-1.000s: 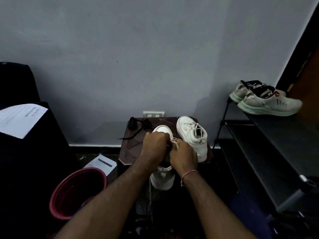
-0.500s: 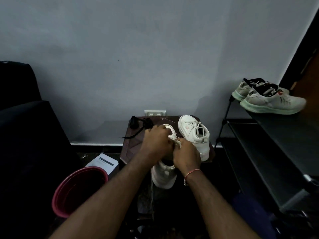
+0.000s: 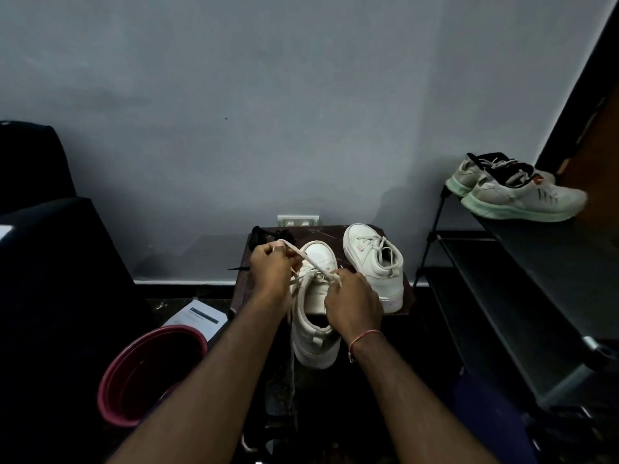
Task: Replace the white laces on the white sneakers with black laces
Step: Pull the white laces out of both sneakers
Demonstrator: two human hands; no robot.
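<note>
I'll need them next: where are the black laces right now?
In the head view, the black laces lie bunched on the far left corner of the small table, just behind the left hand, below the wall socket.

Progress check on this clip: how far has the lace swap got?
Done: nothing finished yet. In hand: left hand and right hand hold the white lace, partly loosened from the near sneaker. Left: the second sneaker has white laces in; the black laces lie unused on the stool behind.

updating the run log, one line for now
left hand holds white lace | right hand pinches it at white sneaker | black laces on table
</note>
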